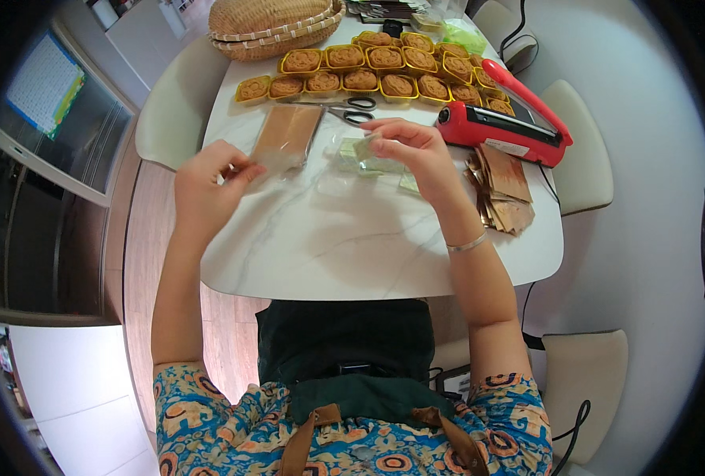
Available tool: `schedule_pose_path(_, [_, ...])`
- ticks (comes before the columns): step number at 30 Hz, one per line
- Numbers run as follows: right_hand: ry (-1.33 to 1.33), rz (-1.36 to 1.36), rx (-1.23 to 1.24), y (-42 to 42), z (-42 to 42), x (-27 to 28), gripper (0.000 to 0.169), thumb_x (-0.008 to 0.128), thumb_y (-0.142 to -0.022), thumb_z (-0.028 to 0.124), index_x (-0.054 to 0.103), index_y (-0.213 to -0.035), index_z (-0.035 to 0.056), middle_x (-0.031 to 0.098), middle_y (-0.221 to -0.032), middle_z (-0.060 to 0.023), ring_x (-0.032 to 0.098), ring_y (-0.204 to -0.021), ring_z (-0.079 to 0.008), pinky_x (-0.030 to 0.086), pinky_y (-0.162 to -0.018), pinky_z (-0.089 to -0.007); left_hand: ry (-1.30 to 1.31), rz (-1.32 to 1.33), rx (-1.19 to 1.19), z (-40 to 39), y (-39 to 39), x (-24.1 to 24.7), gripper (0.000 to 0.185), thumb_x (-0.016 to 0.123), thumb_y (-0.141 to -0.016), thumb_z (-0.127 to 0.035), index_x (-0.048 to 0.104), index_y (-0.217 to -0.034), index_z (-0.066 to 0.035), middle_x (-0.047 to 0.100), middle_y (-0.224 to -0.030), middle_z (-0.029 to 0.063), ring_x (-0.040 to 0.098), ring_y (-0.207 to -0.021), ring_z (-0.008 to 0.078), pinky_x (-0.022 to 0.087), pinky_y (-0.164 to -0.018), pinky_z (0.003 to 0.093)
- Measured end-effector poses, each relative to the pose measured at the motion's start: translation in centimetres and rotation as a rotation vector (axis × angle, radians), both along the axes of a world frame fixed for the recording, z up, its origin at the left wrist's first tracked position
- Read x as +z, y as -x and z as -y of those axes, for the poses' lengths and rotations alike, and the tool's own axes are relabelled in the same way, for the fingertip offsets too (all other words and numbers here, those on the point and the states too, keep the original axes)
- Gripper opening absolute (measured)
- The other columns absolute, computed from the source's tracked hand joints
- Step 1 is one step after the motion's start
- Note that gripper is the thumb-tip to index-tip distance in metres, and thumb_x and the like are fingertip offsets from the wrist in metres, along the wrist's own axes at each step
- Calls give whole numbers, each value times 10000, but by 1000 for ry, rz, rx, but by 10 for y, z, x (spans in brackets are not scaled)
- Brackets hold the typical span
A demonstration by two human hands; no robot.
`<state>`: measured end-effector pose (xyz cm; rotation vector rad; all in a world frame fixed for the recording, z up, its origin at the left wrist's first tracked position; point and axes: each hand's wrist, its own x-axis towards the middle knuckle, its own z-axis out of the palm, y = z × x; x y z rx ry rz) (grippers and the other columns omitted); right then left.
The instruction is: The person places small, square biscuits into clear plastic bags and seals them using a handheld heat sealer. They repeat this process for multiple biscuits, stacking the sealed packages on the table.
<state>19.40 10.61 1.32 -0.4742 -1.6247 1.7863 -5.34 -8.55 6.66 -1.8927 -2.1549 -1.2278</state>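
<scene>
My left hand (213, 184) pinches the clear plastic end of a bag around a stack of brown pouches (288, 132), which lies on the white marbled table (329, 250). Between the thumb and fingers of my right hand (415, 152) is a small clear, greenish packet (365, 149). More small greenish packets (348, 156) in clear plastic lie under and beside that hand. Two pairs of scissors (352, 110) with black handles rest just beyond. Rows of molded mooncakes (398, 85) in yellow trays stand farther back.
A red impulse heat sealer (501, 134) with its arm raised stands at the right, a fanned pile of brown-gold pouches (507, 190) in front of it. Woven bamboo baskets (275, 30) sit at the back left. Pale chairs (177, 107) flank the table, and a cord hangs off its right edge.
</scene>
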Motion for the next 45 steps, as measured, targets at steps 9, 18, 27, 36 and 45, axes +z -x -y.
schedule_pose_path(9, [126, -52, 102, -6, -4, 9, 114, 742, -869, 85, 714, -951, 11, 706, -1032, -69, 652, -939, -121, 513, -845, -266, -89, 929, -337, -76, -17, -23, 142, 765, -886, -89, 625, -868, -66, 633, -799, -68, 521, -683, -2, 406, -576, 173])
schedule_pose_path(18, [-96, 312, 338, -32, -18, 22, 99, 726, -876, 38, 692, -949, -19, 684, -872, 14, 607, -810, -34, 491, -727, -201, 498, 746, -539, -103, -40, -21, 407, 806, -839, -179, 675, -1199, -43, 701, -964, 40, 664, -799, 90, 543, -724, 239])
schedule_pose_path(27, [-76, 112, 56, -29, -13, 24, 110, 722, -886, 53, 717, -980, -3, 712, -942, -32, 652, -839, -107, 525, -760, -239, 376, 950, -494, -96, -48, -48, 529, 795, -796, 2, 621, -1294, -45, 682, -819, -1, 660, -752, 64, 513, -685, 207])
schedule_pose_path(36, [75, -27, -245, -22, -15, 15, 130, 728, -888, 52, 698, -1010, 17, 717, -947, -40, 670, -874, -98, 534, -802, -241, 228, 944, -487, -94, -53, -51, 471, 735, -856, 2, 610, -1308, -49, 725, -853, 43, 670, -760, 73, 529, -693, 222])
schedule_pose_path(45, [25, -17, -258, -21, -15, 16, 154, 750, -853, 14, 694, -997, 14, 708, -922, -27, 653, -862, -81, 508, -798, -224, 202, 966, -451, -98, -48, -56, 418, 735, -875, -29, 624, -1278, -35, 725, -851, 50, 668, -754, 77, 538, -701, 229])
